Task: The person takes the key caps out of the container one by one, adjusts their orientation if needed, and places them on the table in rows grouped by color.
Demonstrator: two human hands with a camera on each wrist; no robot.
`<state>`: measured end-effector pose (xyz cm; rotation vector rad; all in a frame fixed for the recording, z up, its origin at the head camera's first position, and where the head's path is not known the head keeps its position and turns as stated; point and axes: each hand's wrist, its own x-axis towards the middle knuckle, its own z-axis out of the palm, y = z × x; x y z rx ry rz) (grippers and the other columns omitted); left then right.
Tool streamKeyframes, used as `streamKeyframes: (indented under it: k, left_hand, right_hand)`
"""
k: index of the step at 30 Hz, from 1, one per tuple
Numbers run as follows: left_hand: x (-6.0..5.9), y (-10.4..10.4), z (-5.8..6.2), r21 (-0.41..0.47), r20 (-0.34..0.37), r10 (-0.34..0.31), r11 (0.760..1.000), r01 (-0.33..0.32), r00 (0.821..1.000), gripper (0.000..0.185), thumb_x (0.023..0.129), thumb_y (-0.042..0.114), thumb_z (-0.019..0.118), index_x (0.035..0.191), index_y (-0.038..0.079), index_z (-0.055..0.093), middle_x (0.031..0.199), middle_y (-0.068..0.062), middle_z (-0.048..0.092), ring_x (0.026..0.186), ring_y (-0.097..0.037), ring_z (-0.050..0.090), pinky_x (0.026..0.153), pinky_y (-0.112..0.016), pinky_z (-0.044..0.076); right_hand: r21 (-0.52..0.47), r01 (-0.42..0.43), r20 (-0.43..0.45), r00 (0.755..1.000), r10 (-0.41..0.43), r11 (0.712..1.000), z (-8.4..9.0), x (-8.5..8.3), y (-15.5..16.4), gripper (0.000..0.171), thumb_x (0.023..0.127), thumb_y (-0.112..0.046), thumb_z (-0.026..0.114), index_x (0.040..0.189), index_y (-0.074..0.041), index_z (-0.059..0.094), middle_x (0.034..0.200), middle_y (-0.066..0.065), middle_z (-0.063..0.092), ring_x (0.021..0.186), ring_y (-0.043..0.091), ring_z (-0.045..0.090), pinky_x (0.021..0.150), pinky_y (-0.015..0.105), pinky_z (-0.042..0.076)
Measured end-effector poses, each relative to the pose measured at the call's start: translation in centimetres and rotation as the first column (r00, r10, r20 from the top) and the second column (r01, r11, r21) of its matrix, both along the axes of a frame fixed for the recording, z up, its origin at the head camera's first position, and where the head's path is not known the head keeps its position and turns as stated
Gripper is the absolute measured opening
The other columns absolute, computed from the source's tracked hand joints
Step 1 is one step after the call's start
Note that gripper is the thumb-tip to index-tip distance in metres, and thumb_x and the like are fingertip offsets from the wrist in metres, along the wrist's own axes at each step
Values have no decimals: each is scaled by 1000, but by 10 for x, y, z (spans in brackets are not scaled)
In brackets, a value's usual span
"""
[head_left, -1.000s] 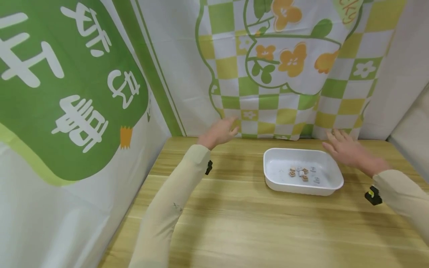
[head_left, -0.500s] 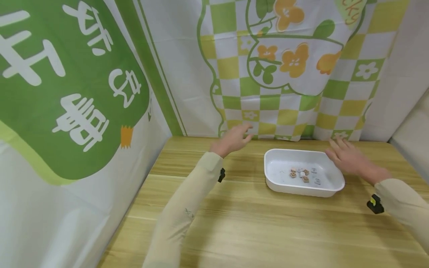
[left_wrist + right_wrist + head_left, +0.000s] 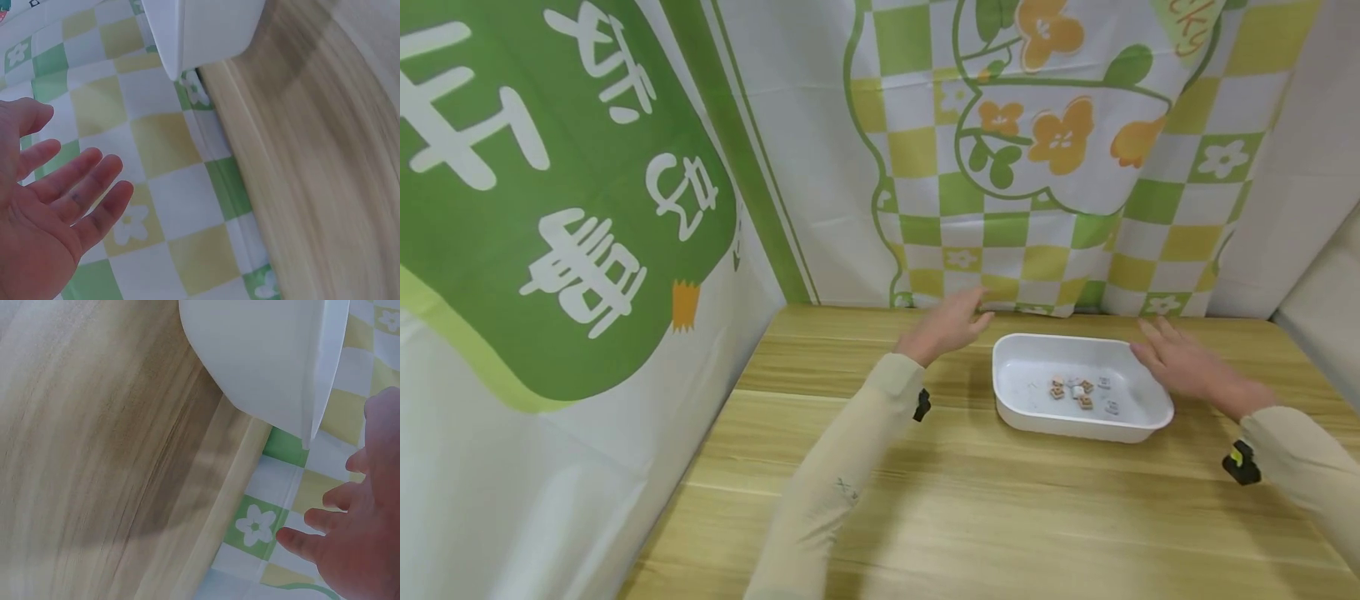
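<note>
Head view shows a white tray [image 3: 1150, 412] sitting on the wooden table [image 3: 970, 508] toward its far right part, its long axis running left to right across the view, parallel to the checked cloth backdrop [image 3: 1037, 208] behind it; a handful of small tiles [image 3: 1081, 392], brown and pale, lie clustered on the tray floor. The right hand [image 3: 1187, 371] is over the tray's right end, fingers straight and loosely spread, palm down, at or just above the rim, though contact cannot be told from this angle; it holds nothing. The left hand [image 3: 946, 327] hangs above the table just beside the tray's far left corner, apart from it, fingers relaxed and slightly fanned, also empty. So the tray lies between the two hands, to the right of the left fingers and under or just left of the right fingers; the right hand is the nearer one.

Left wrist view confirms the spread, unbent fingers [image 3: 81, 187] of the left hand against the checked cloth, with a corner of the tray [image 3: 206, 31] well ahead of them; right wrist view shows the right hand's fingers [image 3: 325, 520] loosely bent just past the tray's outer wall [image 3: 262, 356], at the table's back edge.
</note>
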<state>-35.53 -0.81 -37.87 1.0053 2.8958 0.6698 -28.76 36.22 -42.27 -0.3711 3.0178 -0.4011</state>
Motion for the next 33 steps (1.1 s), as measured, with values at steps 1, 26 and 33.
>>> streamKeyframes:
  k: [1, 26, 33]
  left_hand:
    - [1, 3, -1, 3, -2, -10, 1000, 10, 1000, 52, 104, 29, 46, 150, 6, 35, 146, -12, 51, 131, -23, 52, 111, -36, 41]
    - [22, 65, -29, 1, 88, -66, 998, 66, 994, 48, 106, 38, 33, 151, 19, 36, 150, 3, 47, 136, -12, 47, 112, -26, 38]
    - [23, 82, -40, -4, 64, -112, 994, 113, 992, 46, 107, 33, 32, 150, 17, 39, 145, 0, 53, 130, -12, 53, 108, -24, 42]
  right_hand:
    - [-4, 2, 5, 1000, -2, 1000, -1, 0, 1, 74, 106, -48, 20, 152, 9, 10, 150, 45, 2, 135, 66, 11, 108, 74, 12]
    - [4, -42, -58, 997, 43, 999, -28, -6, 4, 67, 107, -31, 21, 143, 25, 13, 149, 46, -2, 142, 59, 4, 115, 66, 10]
    - [13, -45, -13, 999, 45, 999, -30, -4, 1, 66, 107, -30, 21, 145, 23, 8, 151, 43, -6, 143, 57, 1, 115, 66, 10]
